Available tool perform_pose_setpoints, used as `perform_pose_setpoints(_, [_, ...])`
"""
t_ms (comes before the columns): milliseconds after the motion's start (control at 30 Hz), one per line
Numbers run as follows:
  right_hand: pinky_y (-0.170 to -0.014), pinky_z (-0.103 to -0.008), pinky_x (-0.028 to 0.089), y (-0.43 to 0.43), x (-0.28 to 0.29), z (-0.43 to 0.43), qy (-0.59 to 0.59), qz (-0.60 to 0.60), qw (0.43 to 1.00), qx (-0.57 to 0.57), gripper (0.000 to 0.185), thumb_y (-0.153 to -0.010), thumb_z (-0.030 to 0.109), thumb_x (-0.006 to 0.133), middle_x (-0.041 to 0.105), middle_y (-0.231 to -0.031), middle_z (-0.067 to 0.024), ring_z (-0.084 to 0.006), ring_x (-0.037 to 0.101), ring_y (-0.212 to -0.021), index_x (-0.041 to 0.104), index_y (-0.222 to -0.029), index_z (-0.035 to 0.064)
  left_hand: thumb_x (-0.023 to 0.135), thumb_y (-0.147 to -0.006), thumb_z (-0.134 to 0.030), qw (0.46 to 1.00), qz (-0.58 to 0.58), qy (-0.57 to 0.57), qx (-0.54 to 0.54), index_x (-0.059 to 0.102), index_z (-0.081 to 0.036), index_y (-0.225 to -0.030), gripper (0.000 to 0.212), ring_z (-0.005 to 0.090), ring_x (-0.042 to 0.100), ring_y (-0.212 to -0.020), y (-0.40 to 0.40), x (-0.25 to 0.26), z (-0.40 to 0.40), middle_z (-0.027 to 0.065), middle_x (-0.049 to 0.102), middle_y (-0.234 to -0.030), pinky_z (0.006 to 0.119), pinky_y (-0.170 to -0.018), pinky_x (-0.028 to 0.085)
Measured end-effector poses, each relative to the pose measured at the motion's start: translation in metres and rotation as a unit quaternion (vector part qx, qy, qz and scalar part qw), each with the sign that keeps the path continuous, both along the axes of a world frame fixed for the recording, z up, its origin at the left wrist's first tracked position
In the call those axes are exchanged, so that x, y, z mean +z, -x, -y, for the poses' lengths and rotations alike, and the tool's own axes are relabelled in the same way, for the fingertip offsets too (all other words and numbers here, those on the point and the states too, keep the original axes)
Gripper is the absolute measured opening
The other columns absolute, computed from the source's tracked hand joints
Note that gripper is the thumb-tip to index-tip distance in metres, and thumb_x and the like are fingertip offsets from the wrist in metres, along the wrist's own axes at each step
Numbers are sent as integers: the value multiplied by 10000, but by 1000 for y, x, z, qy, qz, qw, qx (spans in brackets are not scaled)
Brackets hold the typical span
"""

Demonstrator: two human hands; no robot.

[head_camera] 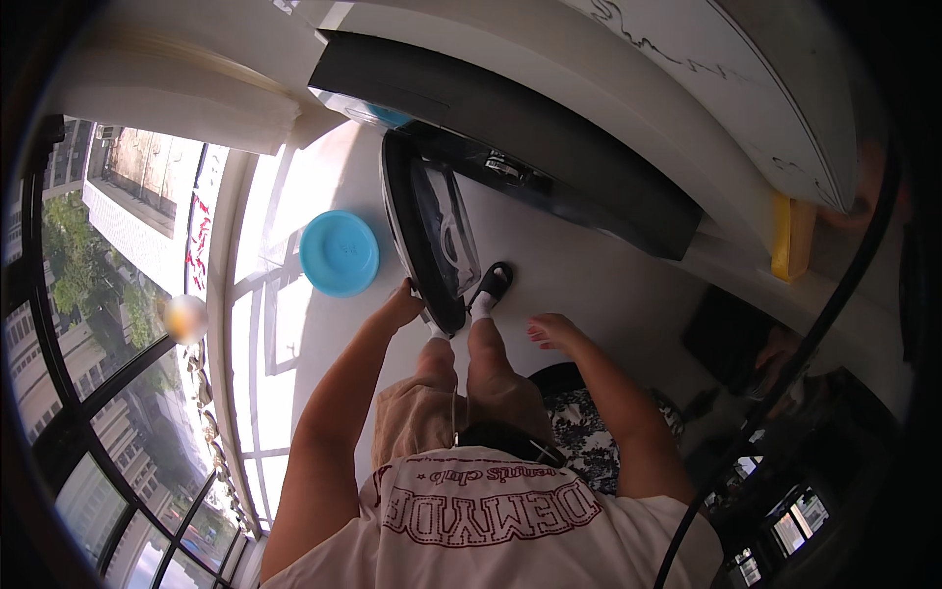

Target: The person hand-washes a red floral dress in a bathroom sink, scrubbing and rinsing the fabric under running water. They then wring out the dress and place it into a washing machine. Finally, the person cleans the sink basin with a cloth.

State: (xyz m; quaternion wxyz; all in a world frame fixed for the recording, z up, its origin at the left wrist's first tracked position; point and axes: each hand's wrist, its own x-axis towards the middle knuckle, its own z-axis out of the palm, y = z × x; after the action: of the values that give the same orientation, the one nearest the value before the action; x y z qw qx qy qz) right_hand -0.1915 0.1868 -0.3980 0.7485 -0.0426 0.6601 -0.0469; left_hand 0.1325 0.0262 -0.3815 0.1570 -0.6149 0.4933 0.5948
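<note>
A front-loading washing machine (508,110) with a dark front stands before me. Its round door (423,228) swings out towards my legs, with a clear bowl-shaped glass (450,228) on its right side. My left hand (402,304) grips the near edge of the door; the fingers are partly hidden behind the rim. My right hand (557,331) hangs in the air right of my legs, holding nothing, its fingers loosely bent and a little apart. A round blue plastic basin (339,254) sits on the floor left of the door.
Windows (132,353) run along the left wall, where sunlight falls on the floor (272,309). Beside my right leg is a black-and-white patterned item (589,434). A yellow object (791,235) lies under the pale top at right. A black cable (802,346) crosses the right side.
</note>
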Motion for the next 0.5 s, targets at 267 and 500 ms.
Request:
perform_pose_setpoints(267, [-702, -325, 501, 13, -9, 34, -89, 112, 963, -228, 488, -934, 433, 369, 631, -1078, -158, -241, 623, -961, 564, -1067, 7, 531, -757, -163, 993, 64, 65, -79, 356, -5, -1364, 651, 403, 487, -1165, 74, 16, 17, 270, 508, -1241, 419, -945, 418])
perform_pose_setpoints(500, [-541, -272, 466, 27, -24, 80, 18, 92, 856, -508, 281, -891, 230, 378, 647, -1037, -151, -260, 634, -930, 567, -903, 23, 511, -785, -179, 983, 137, 87, -85, 438, -75, -1324, 553, 361, 414, -1250, -30, 85, -42, 221, 472, -1313, 407, -1046, 332])
